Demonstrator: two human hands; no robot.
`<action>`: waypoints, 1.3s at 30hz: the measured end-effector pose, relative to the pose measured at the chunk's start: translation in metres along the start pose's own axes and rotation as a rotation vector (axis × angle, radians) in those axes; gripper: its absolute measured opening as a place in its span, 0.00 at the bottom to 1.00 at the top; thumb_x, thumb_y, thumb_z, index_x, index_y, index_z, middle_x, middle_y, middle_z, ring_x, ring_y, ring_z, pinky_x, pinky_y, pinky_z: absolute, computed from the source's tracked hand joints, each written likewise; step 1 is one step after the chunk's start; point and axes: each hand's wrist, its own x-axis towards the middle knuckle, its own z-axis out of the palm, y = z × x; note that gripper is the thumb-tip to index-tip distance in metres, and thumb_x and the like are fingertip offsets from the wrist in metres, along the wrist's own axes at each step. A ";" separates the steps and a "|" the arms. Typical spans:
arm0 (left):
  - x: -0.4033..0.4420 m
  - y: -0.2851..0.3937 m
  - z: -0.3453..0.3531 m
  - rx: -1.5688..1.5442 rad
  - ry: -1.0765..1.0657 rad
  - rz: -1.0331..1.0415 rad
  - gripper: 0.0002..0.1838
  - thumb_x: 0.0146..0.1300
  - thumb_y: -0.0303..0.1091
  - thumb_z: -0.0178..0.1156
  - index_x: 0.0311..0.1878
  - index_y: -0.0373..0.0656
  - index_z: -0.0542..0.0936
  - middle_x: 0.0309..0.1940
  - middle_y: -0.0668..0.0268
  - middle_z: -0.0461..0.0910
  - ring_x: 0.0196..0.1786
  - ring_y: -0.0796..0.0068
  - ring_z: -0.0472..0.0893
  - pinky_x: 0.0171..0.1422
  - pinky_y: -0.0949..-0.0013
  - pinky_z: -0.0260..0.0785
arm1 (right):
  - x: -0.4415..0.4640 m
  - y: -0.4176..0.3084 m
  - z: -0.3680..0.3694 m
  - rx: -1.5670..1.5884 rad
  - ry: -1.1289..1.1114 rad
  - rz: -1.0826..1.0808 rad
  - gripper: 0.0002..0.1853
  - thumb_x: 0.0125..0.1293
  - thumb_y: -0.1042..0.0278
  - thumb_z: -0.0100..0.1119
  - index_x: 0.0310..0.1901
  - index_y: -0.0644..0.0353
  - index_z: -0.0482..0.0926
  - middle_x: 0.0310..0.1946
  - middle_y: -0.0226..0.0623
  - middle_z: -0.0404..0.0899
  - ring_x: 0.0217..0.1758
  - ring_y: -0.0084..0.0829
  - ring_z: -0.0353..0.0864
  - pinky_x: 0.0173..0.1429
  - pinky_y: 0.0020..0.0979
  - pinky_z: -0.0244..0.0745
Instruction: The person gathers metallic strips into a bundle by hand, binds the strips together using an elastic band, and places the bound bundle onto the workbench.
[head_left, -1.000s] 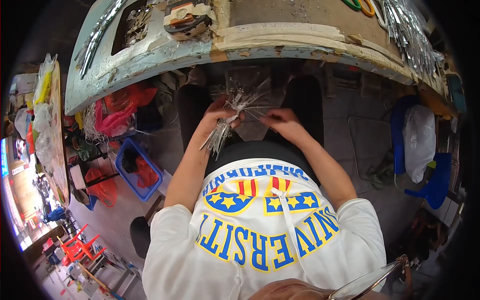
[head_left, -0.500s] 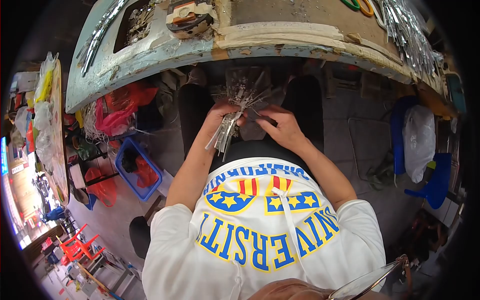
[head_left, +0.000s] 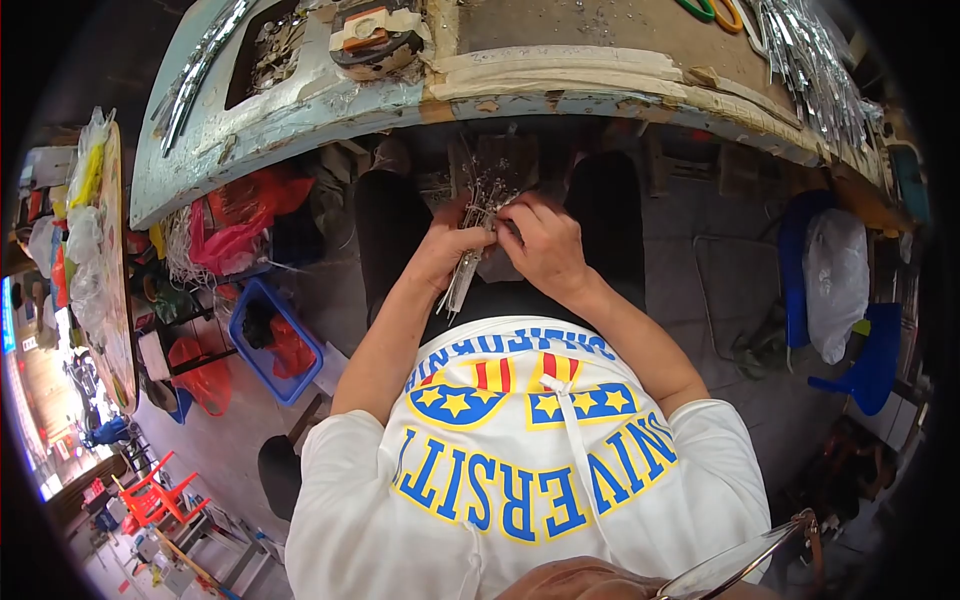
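A bunch of thin silvery stems (head_left: 461, 283) is held over my lap, with tiny bead-like tips fanning out at its upper end and flat, shiny strips hanging below. My left hand (head_left: 450, 247) is closed around its middle, thumb across the front. Right beside it, my right hand (head_left: 550, 245) has its fingers curled and pinched against the upper part of the bunch. What exactly those right fingertips grip is partly hidden behind them.
In front is a worn workbench (head_left: 390, 108), with silvery strips (head_left: 815, 85) at its right end and a taped round device (head_left: 375, 42) on top. A blue basket (head_left: 277, 340) with bags stands at left. A blue chair (head_left: 865, 360) and a pale plastic bag (head_left: 837, 285) are at right.
My right hand has moved left and up onto the bunch, from slightly apart where it pinched a thin strand. The bunch's lower strips have drawn closer together.
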 end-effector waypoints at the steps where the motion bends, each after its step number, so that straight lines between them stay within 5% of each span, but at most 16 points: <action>1: 0.000 0.001 0.000 0.025 -0.009 0.001 0.21 0.44 0.24 0.58 0.45 0.34 0.71 0.27 0.65 0.74 0.24 0.76 0.74 0.28 0.76 0.67 | 0.000 0.000 0.001 -0.005 -0.004 0.002 0.07 0.50 0.70 0.61 0.32 0.57 0.76 0.31 0.35 0.75 0.33 0.35 0.77 0.35 0.32 0.74; 7: 0.000 0.004 -0.004 0.306 -0.006 0.004 0.23 0.42 0.25 0.60 0.46 0.32 0.72 0.29 0.63 0.76 0.30 0.75 0.75 0.34 0.74 0.68 | 0.001 0.001 -0.008 0.264 -0.074 0.104 0.05 0.55 0.70 0.57 0.31 0.61 0.73 0.28 0.36 0.76 0.31 0.33 0.78 0.35 0.28 0.73; 11: 0.001 0.000 -0.010 0.729 0.072 0.080 0.26 0.43 0.27 0.61 0.49 0.31 0.72 0.36 0.58 0.79 0.38 0.70 0.78 0.44 0.71 0.69 | 0.005 0.005 -0.019 1.265 -0.191 0.714 0.07 0.63 0.68 0.52 0.36 0.63 0.70 0.23 0.29 0.73 0.23 0.18 0.71 0.31 0.23 0.70; 15: -0.006 0.010 0.002 1.038 -0.018 0.067 0.29 0.43 0.29 0.59 0.54 0.36 0.71 0.38 0.51 0.79 0.42 0.60 0.79 0.49 0.66 0.68 | 0.019 0.024 -0.031 1.361 -0.134 0.911 0.05 0.63 0.68 0.53 0.36 0.60 0.71 0.21 0.27 0.70 0.17 0.14 0.59 0.22 0.20 0.59; 18: -0.008 0.008 0.007 1.168 -0.169 0.090 0.29 0.44 0.29 0.57 0.56 0.40 0.70 0.40 0.43 0.76 0.47 0.46 0.76 0.51 0.59 0.68 | 0.039 0.032 -0.030 1.118 -0.087 0.935 0.06 0.63 0.66 0.53 0.36 0.59 0.72 0.19 0.26 0.68 0.15 0.15 0.58 0.20 0.19 0.54; 21: -0.015 0.021 0.020 1.280 -0.184 0.023 0.30 0.45 0.28 0.55 0.57 0.41 0.69 0.39 0.43 0.77 0.46 0.44 0.75 0.50 0.57 0.68 | 0.031 0.068 -0.017 1.117 -0.123 0.991 0.07 0.64 0.65 0.52 0.33 0.58 0.72 0.18 0.25 0.67 0.14 0.15 0.58 0.17 0.20 0.51; 24: -0.021 0.019 0.012 1.243 -0.133 0.103 0.32 0.44 0.26 0.57 0.58 0.39 0.68 0.36 0.50 0.79 0.38 0.55 0.80 0.45 0.65 0.70 | 0.008 0.101 -0.003 1.103 -0.106 1.063 0.08 0.63 0.65 0.53 0.29 0.58 0.72 0.17 0.25 0.67 0.13 0.15 0.59 0.15 0.21 0.49; 27: -0.024 0.015 0.003 0.896 -0.122 0.288 0.31 0.44 0.25 0.59 0.57 0.36 0.69 0.34 0.58 0.80 0.33 0.69 0.80 0.41 0.71 0.70 | -0.032 0.133 0.022 1.151 -0.126 1.099 0.08 0.62 0.67 0.54 0.25 0.57 0.71 0.16 0.25 0.67 0.13 0.16 0.60 0.15 0.21 0.48; 30: -0.018 0.008 -0.007 0.294 -0.167 0.154 0.31 0.44 0.23 0.62 0.56 0.34 0.70 0.33 0.63 0.79 0.31 0.79 0.77 0.37 0.76 0.68 | -0.030 0.089 0.003 1.261 -0.274 1.204 0.06 0.60 0.70 0.54 0.26 0.56 0.70 0.16 0.25 0.65 0.13 0.17 0.59 0.16 0.21 0.48; 34: -0.011 0.007 -0.010 -0.374 -0.360 -0.043 0.23 0.43 0.23 0.63 0.47 0.35 0.73 0.31 0.62 0.78 0.24 0.78 0.73 0.32 0.77 0.64 | -0.026 0.034 -0.001 1.472 -0.434 1.249 0.04 0.62 0.70 0.52 0.30 0.58 0.70 0.17 0.27 0.64 0.13 0.16 0.56 0.17 0.22 0.48; 38: -0.016 0.006 0.002 -0.532 -0.349 -0.078 0.21 0.44 0.23 0.60 0.45 0.37 0.72 0.26 0.58 0.77 0.18 0.77 0.70 0.28 0.73 0.62 | -0.018 0.024 0.005 1.401 -0.206 1.022 0.03 0.64 0.68 0.50 0.34 0.56 0.71 0.21 0.26 0.64 0.17 0.16 0.56 0.19 0.19 0.46; 39: -0.018 0.009 0.004 -0.492 -0.321 -0.096 0.20 0.43 0.23 0.60 0.44 0.36 0.72 0.25 0.58 0.77 0.17 0.76 0.70 0.27 0.72 0.62 | -0.028 0.043 0.014 1.488 -0.219 0.972 0.05 0.64 0.69 0.49 0.39 0.59 0.73 0.27 0.30 0.71 0.24 0.21 0.66 0.24 0.22 0.60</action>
